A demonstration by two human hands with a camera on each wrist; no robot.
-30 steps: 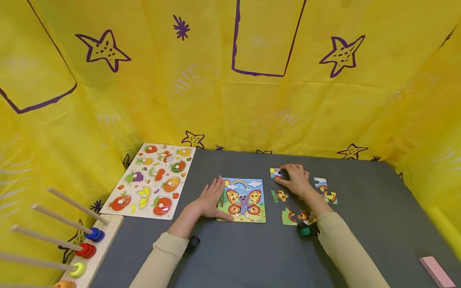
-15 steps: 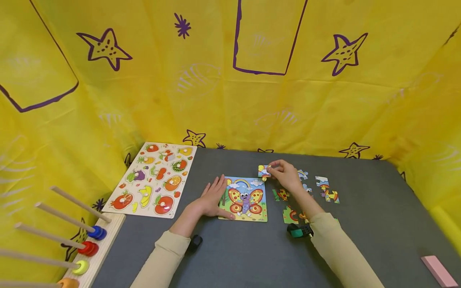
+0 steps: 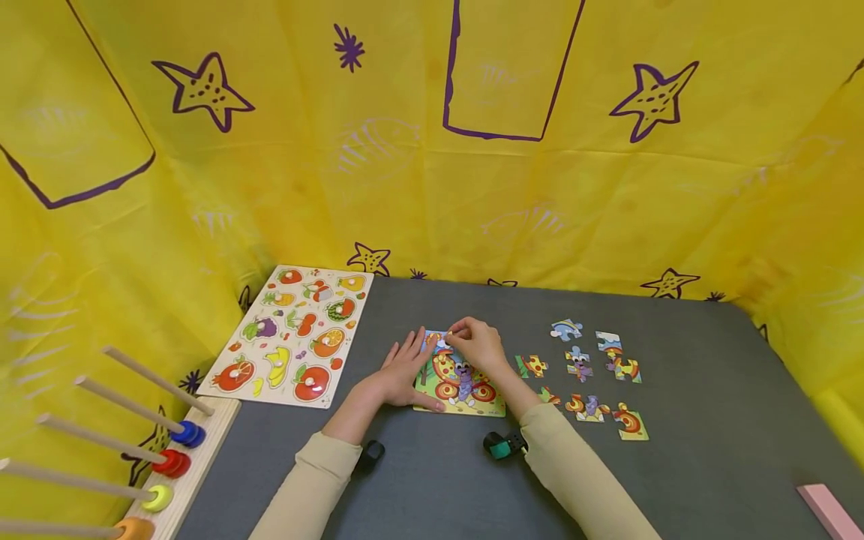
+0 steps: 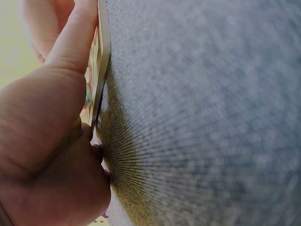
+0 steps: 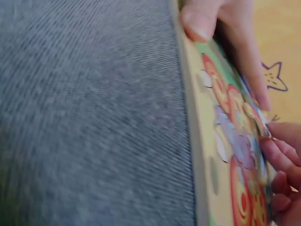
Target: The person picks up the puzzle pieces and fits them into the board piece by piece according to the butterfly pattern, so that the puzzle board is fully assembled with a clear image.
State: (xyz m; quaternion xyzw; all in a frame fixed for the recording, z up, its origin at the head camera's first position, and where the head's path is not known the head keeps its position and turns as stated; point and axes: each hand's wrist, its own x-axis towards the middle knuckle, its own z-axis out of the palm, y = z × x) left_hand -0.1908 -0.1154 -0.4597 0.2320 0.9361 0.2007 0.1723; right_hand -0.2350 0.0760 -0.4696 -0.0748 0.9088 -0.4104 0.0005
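Observation:
A butterfly puzzle board [image 3: 496, 412] lies on the dark grey table. My left hand [image 3: 397, 376] rests along its left side, thumb at the near edge and the other fingers stretched out; in the left wrist view the hand [image 4: 42, 117] lies against the board's edge. My right hand [image 3: 481, 348] pinches a jigsaw piece [image 3: 440, 343] by its right side, over the board's upper left corner. In the right wrist view the piece [image 5: 256, 117] is tilted at the fingertips, close over the printed picture. The right hand hides the picture's upper right.
Several loose jigsaw pieces [image 3: 579, 363] lie spread to the right of the board. A fruit peg puzzle [image 3: 313, 356] lies at the back left. Beside it stands a wooden ring stacker [image 3: 202, 435] with upright rods. A pink block [image 3: 830, 511] sits at the lower right. A yellow cloth [image 3: 418, 187] hangs behind.
My right hand has picked up a jigsaw piece from the table right of the board and carried it left over the board's upper left corner. The left hand has stayed on the board.

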